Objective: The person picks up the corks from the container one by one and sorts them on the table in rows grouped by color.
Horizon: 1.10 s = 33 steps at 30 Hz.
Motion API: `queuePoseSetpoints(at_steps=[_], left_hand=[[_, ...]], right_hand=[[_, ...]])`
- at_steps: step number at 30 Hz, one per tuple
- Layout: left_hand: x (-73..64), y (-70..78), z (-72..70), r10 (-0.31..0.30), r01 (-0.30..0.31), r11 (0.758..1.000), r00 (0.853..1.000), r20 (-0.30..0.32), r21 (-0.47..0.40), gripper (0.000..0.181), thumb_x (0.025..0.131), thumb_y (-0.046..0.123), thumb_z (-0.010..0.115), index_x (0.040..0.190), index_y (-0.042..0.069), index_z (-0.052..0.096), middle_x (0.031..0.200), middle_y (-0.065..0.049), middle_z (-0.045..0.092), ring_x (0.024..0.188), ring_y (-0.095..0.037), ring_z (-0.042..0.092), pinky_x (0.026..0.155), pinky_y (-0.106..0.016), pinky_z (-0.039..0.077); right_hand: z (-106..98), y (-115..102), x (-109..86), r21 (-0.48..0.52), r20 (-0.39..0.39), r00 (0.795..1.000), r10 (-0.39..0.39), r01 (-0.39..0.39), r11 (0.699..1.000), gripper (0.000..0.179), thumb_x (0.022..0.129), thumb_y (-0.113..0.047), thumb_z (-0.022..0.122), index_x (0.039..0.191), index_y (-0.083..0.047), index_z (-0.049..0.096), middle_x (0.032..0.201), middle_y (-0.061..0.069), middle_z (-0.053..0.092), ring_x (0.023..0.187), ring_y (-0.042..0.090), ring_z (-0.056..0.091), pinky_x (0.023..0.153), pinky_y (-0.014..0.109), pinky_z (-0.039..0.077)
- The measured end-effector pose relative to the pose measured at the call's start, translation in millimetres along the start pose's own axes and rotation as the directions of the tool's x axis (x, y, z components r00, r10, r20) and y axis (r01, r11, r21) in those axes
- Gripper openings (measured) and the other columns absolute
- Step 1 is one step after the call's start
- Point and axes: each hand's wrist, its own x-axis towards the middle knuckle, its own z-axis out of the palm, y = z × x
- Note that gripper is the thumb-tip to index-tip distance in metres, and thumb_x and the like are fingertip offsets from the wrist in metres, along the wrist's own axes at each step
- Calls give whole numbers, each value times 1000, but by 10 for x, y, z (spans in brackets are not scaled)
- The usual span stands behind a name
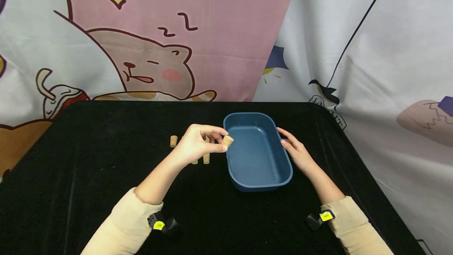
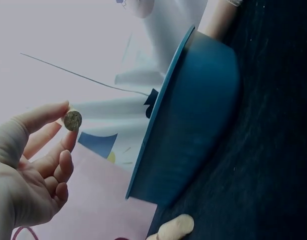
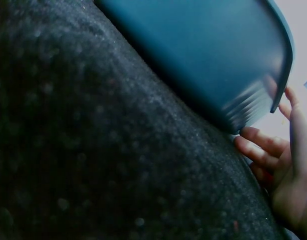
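Observation:
A cork stopper (image 1: pixel 228 141) is pinched between the thumb and fingertips of my left hand (image 1: pixel 196 143), at the left rim of a blue plastic basin (image 1: pixel 260 160). In the left wrist view, the end of the cork (image 2: pixel 72 120) shows between thumb and finger, apart from the basin's wall (image 2: pixel 193 110). My right hand (image 1: pixel 299 152) touches the basin's right side with its fingers extended. The right wrist view has those fingers (image 3: pixel 263 145) against the basin's end and rim. No cork shows inside the basin.
Several more corks lie on the black cloth left of the basin, including one farther left (image 1: pixel 174 141) and another (image 1: pixel 206 158) below my left hand, which partly hides the group. Behind the black-covered table (image 1: pixel 106 200) hangs a printed cloth (image 1: pixel 226 62).

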Motion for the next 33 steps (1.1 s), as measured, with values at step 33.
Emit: queuePoseSetpoints(at_steps=[33], left_hand=[[-638,-548,-690,-147,190,961,966,-211,201,27,80,13,78,102,2,68,86,-5,68,78,-23,58,67,-34,47]], right_hand=[[-1,0,-8,10,1,1000,-10,10,1000,51,104,-27,38,151,-12,26,135,29,44,102,10,59,79,34,52]])
